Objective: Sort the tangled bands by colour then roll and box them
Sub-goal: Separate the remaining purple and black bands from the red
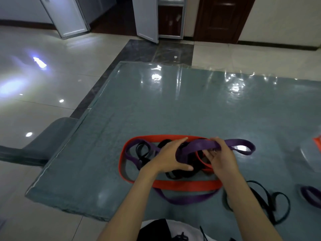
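Observation:
A tangle of bands lies on the grey-green table [156, 105]: a wide red band [182, 186] loops around the outside, black bands [144, 153] bunch in the middle, and a purple band [199, 145] runs through them. My left hand [166, 159] grips a loop of the purple band, thumb under it. My right hand [220, 157] holds the same purple band farther right, fingers curled over it; the band's free loop [243, 146] sticks out to the right. A separate black band [271, 202] lies near my right forearm.
Another purple band [311, 195] lies at the right edge. A clear container with an orange part [316, 143] sits at the far right. A grey chair [43, 141] stands by the table's left edge. Shiny tiled floor and doors lie beyond.

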A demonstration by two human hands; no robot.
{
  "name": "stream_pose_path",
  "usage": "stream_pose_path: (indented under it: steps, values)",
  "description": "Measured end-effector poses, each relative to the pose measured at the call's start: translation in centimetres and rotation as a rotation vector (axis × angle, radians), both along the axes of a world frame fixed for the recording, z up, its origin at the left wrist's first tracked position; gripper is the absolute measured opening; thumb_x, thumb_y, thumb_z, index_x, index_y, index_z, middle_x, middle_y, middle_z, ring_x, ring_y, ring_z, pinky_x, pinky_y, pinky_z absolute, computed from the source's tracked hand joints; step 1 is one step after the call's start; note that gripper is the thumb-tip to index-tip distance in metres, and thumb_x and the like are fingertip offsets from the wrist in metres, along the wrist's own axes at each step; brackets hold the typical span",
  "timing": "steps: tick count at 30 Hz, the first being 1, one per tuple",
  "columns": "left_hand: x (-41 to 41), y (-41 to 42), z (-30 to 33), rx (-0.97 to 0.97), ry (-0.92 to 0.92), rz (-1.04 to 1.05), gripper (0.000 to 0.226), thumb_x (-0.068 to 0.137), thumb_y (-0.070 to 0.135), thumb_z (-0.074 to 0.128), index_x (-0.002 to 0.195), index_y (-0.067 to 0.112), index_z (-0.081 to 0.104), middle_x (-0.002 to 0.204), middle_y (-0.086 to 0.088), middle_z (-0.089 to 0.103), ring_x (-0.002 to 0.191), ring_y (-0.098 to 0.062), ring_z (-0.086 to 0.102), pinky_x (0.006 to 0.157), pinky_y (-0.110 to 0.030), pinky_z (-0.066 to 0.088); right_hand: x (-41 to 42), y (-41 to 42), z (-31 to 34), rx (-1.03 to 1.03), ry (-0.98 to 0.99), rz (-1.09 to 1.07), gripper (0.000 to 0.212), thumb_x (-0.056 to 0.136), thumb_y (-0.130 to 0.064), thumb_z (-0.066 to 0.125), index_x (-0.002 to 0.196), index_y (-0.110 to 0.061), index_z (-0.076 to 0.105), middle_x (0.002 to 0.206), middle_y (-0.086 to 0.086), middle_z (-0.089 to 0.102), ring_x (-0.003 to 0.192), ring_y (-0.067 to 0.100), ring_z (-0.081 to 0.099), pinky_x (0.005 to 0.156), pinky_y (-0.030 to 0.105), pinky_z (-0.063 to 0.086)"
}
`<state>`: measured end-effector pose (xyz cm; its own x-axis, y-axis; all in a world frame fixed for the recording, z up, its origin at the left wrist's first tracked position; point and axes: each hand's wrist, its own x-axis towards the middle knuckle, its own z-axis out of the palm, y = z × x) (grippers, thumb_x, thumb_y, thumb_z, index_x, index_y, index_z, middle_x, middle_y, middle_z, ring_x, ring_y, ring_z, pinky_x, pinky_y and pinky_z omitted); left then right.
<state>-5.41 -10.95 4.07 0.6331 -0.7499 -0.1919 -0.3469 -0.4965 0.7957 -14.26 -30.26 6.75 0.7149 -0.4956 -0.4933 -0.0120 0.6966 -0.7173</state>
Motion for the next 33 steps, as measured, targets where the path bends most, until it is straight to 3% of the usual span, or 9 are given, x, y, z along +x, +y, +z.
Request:
stream_pose_path:
  steps: [2, 4, 7, 12, 16, 21, 26, 29, 33]
  values:
    - [-0.3, -0.7, -1.5, 0.086, -0.068, -0.011, 0.096, 0.080, 0.055, 0.086, 0.159, 0.027, 0.039, 0.160, 0.003, 0.048, 0.148, -0.019, 0.042, 0.121, -0.043, 0.036, 0.5, -0.3, 0.2, 0.049, -0.018, 0.043, 0.019, 0.102, -0.019, 0.064, 0.085, -0.014, 0.072, 0.078, 0.001, 0.076, 0.073, 0.014, 0.078, 0.061, 0.027, 0.062]
    - [-0.6, -1.3, -2.6, 0.062, -0.088, 0.036, 0.055, 0.090, 0.047, 0.079, 0.137, 0.025, 0.060, 0.131, -0.001, 0.071, 0.123, -0.025, 0.064, 0.104, -0.046, 0.050, 1.1, -0.2, 0.4, 0.070, -0.021, 0.073, 0.019, 0.103, -0.021, 0.063, 0.088, -0.012, 0.072, 0.078, 0.002, 0.076, 0.074, 0.014, 0.078, 0.062, 0.026, 0.063]
    - [0.0, -0.9, -3.1, -0.084, 0.026, 0.161, 0.015, 0.100, 0.027, 0.069, 0.109, 0.018, 0.061, 0.096, -0.007, 0.075, 0.092, -0.026, 0.071, 0.086, -0.048, 0.058, 1.7, -0.6, 1.2, 0.114, -0.048, 0.061, 0.019, 0.104, -0.022, 0.062, 0.091, -0.010, 0.069, 0.075, 0.001, 0.075, 0.072, 0.013, 0.078, 0.063, 0.025, 0.063]
    - [3.6, 2.0, -0.9, -0.222, 0.076, 0.409, 0.032, 0.082, 0.008, 0.079, 0.092, 0.024, 0.053, 0.086, 0.010, 0.076, 0.077, -0.007, 0.069, 0.076, -0.028, 0.053, 2.1, -2.6, 1.9, 0.069, -0.056, -0.031, 0.013, 0.104, -0.015, 0.061, 0.096, -0.008, 0.067, 0.083, 0.006, 0.072, 0.077, 0.017, 0.076, 0.066, 0.027, 0.064]
    - [6.5, 4.7, 0.3, -0.014, -0.139, 0.196, 0.030, 0.081, 0.006, 0.083, 0.101, 0.021, 0.067, 0.099, 0.005, 0.068, 0.095, -0.016, 0.062, 0.086, -0.033, 0.050, 2.1, -2.8, 1.1, 0.092, -0.011, -0.088, 0.010, 0.106, -0.015, 0.060, 0.108, -0.006, 0.063, 0.107, 0.011, 0.064, 0.091, 0.024, 0.070, 0.064, 0.028, 0.064]
    - [7.3, 5.9, 0.7, 0.061, -0.302, 0.176, 0.030, 0.085, 0.006, 0.079, 0.094, 0.026, 0.058, 0.097, 0.002, 0.062, 0.094, -0.022, 0.058, 0.077, -0.032, 0.041, 2.3, -1.7, 0.7, 0.167, -0.013, -0.087, 0.011, 0.105, -0.014, 0.062, 0.096, -0.007, 0.066, 0.098, 0.009, 0.067, 0.076, 0.019, 0.077, 0.062, 0.028, 0.063]
    - [7.1, 7.9, 0.8, 0.037, -0.293, 0.282, 0.020, 0.098, 0.021, 0.073, 0.106, 0.036, 0.062, 0.091, 0.021, 0.064, 0.078, 0.006, 0.061, 0.065, -0.019, 0.045, 2.4, -1.1, 0.8, 0.164, -0.046, -0.035, 0.011, 0.102, -0.013, 0.066, 0.096, -0.006, 0.069, 0.096, 0.012, 0.072, 0.084, 0.023, 0.079, 0.067, 0.032, 0.065]
    - [7.2, 9.1, 0.9, 0.064, -0.388, 0.360, 0.023, 0.091, 0.036, 0.082, 0.113, 0.032, 0.078, 0.085, 0.010, 0.068, 0.082, -0.008, 0.058, 0.074, -0.032, 0.050, 2.0, -1.3, 0.8, 0.192, -0.063, -0.034, 0.015, 0.102, -0.015, 0.065, 0.092, -0.006, 0.071, 0.088, 0.011, 0.075, 0.081, 0.022, 0.080, 0.067, 0.031, 0.065]
    - [7.4, 11.0, 0.9, 0.143, -0.570, 0.391, 0.012, 0.081, 0.011, 0.087, 0.086, 0.015, 0.077, 0.081, 0.000, 0.066, 0.087, -0.031, 0.062, 0.074, -0.040, 0.043, 1.4, -1.3, 0.3, 0.184, -0.051, 0.018, 0.014, 0.102, -0.016, 0.067, 0.093, -0.006, 0.072, 0.093, 0.014, 0.079, 0.094, 0.026, 0.080, 0.071, 0.034, 0.065]
